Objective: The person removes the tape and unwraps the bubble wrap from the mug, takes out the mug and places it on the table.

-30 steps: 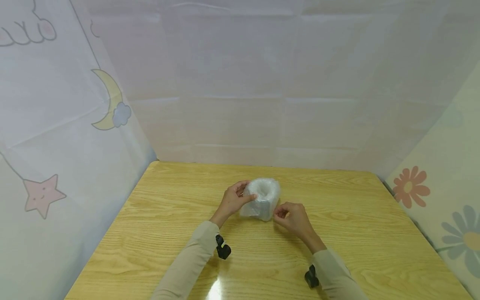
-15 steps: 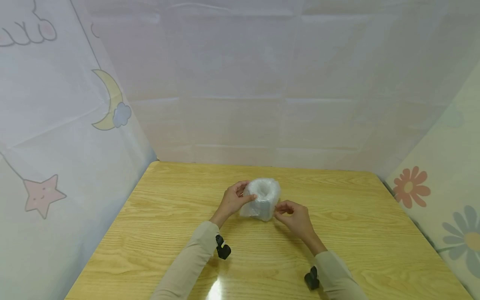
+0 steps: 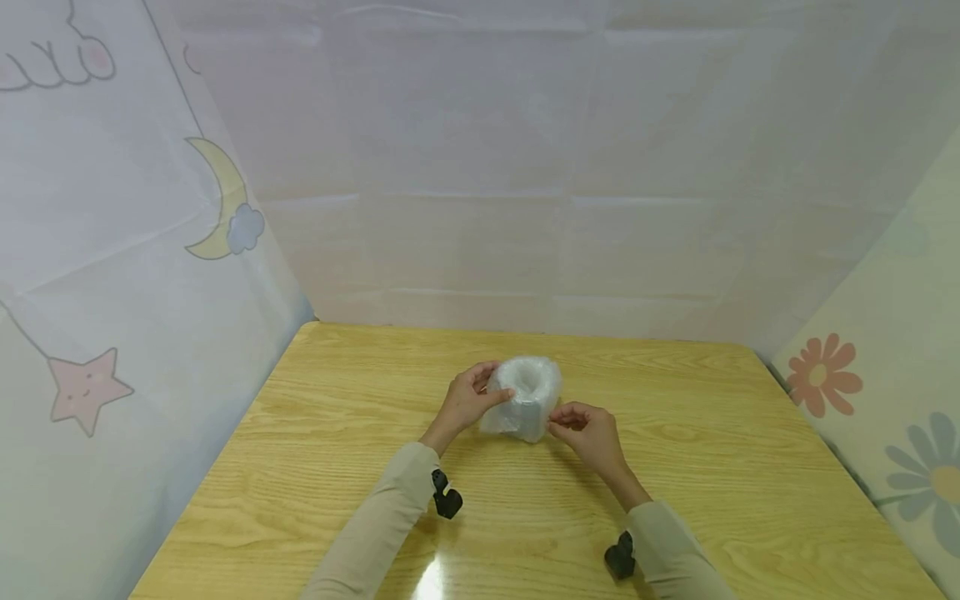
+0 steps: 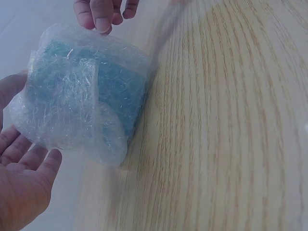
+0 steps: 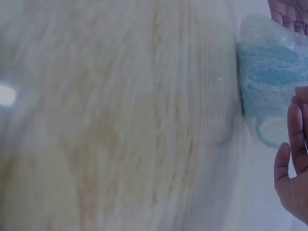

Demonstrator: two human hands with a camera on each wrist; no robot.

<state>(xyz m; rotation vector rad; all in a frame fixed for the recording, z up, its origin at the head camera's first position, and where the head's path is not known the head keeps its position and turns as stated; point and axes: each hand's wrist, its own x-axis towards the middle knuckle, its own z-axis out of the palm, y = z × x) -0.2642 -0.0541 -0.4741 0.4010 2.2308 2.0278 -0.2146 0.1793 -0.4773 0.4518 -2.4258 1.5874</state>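
Note:
A bluish object in clear bubble wrap (image 3: 525,421) stands on the table, with a round hollow in its top. A teal curve like a cup handle shows through the wrap in the right wrist view. My left hand (image 3: 467,402) holds the bundle from its left side, thumb over the near top edge and fingers round behind. At its right side, the thumb and forefinger of my right hand (image 3: 588,435) pinch at the edge of the wrap. The left wrist view shows a folded layer of the bubble wrap (image 4: 79,103) and the right fingertips (image 4: 102,24) at its top edge.
The wooden table (image 3: 337,500) extends around both arms, its far edge against a pale hanging sheet (image 3: 480,208). Printed sheets hang at left and right. Black wrist cameras sit under both beige sleeves (image 3: 375,525), close over the tabletop.
The right hand has shifted slightly at the wrap's right edge, its fingers a little more spread than one second ago. The left hand and the bundle have stayed in place.

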